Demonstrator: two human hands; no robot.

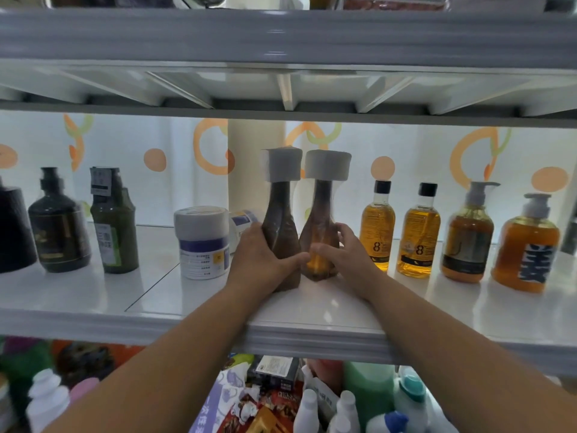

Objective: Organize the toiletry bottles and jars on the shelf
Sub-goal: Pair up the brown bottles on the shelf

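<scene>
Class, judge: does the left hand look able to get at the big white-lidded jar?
Probably yes: the jar stands just beside the left hand, nothing between, though that hand grips the brown bottle.

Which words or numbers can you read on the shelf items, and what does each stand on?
"8" on the left amber bottle.
"8" on the right amber bottle.
Too blurred: big white characters on the pump bottle.
Too small: print on the jar and the green bottle.
</scene>
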